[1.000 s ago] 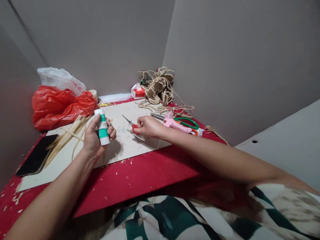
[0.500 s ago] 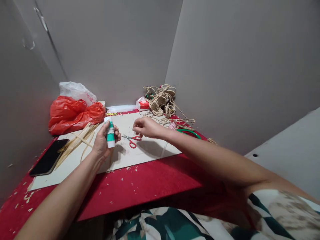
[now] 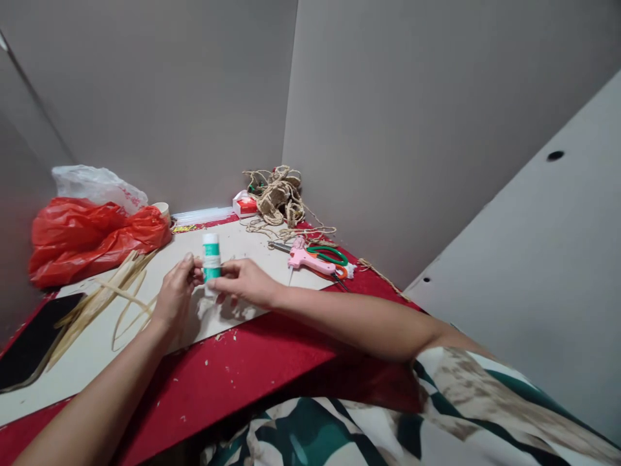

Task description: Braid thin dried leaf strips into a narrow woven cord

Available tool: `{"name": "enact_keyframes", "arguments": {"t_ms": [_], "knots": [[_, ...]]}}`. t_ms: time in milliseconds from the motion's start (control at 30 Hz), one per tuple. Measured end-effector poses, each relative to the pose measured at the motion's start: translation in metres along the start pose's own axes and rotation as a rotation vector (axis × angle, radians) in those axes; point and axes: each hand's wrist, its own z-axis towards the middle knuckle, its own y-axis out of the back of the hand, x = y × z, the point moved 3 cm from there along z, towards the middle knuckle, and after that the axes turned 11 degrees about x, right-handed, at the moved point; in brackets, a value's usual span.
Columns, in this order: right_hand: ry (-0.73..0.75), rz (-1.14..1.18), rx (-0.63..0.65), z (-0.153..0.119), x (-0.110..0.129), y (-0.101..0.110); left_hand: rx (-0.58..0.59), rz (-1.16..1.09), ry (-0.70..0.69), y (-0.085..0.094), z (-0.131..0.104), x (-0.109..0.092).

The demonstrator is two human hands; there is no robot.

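A green and white glue stick point(image 3: 211, 249) stands nearly upright between my hands, above the pale board. White string point(image 3: 212, 262) is wound round its middle. My right hand point(image 3: 247, 283) grips the stick from the right, thumb across its lower front and fingers partly behind it. On the other side, my left hand point(image 3: 175, 288) has its fingertips pinched together close against the string-wound part; what lies between them is too small to make out. The red-handled scissors do not show now.
Left of the hands lie dry straw-like strips point(image 3: 119, 278), a black phone point(image 3: 41, 340) and a red plastic bag point(image 3: 92, 233). A pink glue gun point(image 3: 310, 260) and green-handled scissors point(image 3: 330, 252) lie to the right. Tangled rope point(image 3: 281, 197) and a tissue box point(image 3: 245, 206) are at the back.
My right hand has come left onto the glue stick. The left hand has shifted from wrapping the stick to a pinch at its side. The view has swung right, revealing the glue gun.
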Motion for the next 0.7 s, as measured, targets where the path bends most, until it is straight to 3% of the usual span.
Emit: {"name": "enact_keyframes", "arguments": {"t_ms": [100, 200, 267, 367, 433, 533, 600, 700], "knots": [[0.025, -0.151, -0.214, -0.024, 0.023, 0.056, -0.054, 0.032, -0.017, 0.006, 0.005, 0.000], [-0.005, -0.415, -0.526, -0.049, 0.038, 0.130, -0.081, 0.093, 0.038, 0.009, 0.007, 0.005], [-0.123, -0.673, -0.767, -0.064, 0.041, 0.177, -0.061, 0.109, 0.068, 0.009, 0.007, 0.009], [-0.441, -0.960, -0.905, -0.077, 0.030, 0.227, -0.034, 0.096, 0.061, 0.008, 0.005, 0.014], [-0.593, -1.026, -0.871, -0.078, 0.019, 0.245, -0.039, 0.091, 0.047, 0.008, 0.005, 0.014], [-0.713, -1.149, -0.763, -0.071, 0.008, 0.253, -0.048, 0.070, 0.057, 0.008, 0.006, 0.012], [-0.689, -1.228, -0.752, -0.065, 0.011, 0.249, -0.047, 0.038, 0.078, 0.007, 0.006, 0.008], [-0.517, -1.263, -0.804, -0.056, 0.026, 0.227, -0.033, -0.004, 0.071, 0.006, 0.007, 0.001]]}}
